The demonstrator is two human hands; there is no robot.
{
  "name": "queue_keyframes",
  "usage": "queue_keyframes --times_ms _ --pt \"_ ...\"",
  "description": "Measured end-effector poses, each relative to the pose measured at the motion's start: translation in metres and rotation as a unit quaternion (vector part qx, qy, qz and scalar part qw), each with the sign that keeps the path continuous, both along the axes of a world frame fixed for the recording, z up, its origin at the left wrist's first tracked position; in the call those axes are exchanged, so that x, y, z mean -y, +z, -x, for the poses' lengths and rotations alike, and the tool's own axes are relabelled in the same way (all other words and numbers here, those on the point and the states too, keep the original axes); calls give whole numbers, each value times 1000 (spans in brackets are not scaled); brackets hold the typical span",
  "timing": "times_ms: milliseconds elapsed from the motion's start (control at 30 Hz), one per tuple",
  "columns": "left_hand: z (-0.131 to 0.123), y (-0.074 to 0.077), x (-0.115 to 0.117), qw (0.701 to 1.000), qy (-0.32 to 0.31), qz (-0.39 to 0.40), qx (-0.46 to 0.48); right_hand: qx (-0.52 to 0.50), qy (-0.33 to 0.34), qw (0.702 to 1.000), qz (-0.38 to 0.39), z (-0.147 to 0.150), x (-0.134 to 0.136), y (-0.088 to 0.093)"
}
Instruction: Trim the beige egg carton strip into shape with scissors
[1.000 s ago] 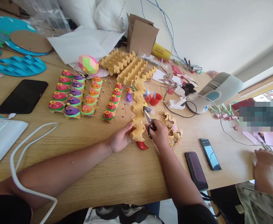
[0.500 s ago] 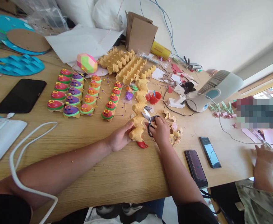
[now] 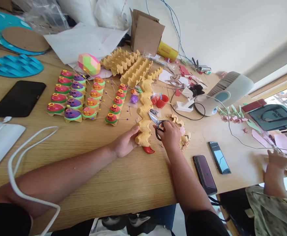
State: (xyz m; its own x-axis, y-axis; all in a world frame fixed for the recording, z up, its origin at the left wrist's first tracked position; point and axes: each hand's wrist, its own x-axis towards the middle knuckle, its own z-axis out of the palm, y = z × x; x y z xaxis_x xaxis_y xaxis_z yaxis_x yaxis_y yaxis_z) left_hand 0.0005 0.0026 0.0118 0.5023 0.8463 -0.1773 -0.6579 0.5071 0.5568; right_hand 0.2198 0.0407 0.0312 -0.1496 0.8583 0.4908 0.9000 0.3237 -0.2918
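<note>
A yellow strip of egg carton (image 3: 145, 104) with a row of bumps stands out from my left hand (image 3: 126, 141), which grips its near end. My right hand (image 3: 170, 133) is closed round the black handles of a pair of scissors (image 3: 155, 118). Their metal blades reach the right edge of the strip around its middle. A red curved object (image 3: 148, 150) lies on the table just below the strip's near end. Beside my right hand is a pile of cut carton scraps and crumbs (image 3: 184, 137).
Painted caterpillars in pink (image 3: 57, 97), purple (image 3: 73, 113) and other colours stand in rows to the left. More egg cartons (image 3: 135, 68) lie behind. A small red cup (image 3: 162, 101), a fan (image 3: 228, 93) and two phones (image 3: 219, 157) are rightward. A co-worker's hands (image 3: 278, 160) are at far right.
The view has shifted slightly, so everything sits a little further left and up. Both hands keep their holds on the egg carton strip and the scissors.
</note>
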Motion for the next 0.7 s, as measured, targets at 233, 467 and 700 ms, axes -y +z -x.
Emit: queue_keyframes --times_ms 233,467,700 --pt "1 2 0 1000 7 8 16 -72 -2 996 45 2 -1 -1" --pt "0 -1 1 1000 23 -17 3 -182 37 976 116 10 1 -2" --pt "-3 -5 5 992 -6 -107 -62 -532 120 787 288 21 6 -4"
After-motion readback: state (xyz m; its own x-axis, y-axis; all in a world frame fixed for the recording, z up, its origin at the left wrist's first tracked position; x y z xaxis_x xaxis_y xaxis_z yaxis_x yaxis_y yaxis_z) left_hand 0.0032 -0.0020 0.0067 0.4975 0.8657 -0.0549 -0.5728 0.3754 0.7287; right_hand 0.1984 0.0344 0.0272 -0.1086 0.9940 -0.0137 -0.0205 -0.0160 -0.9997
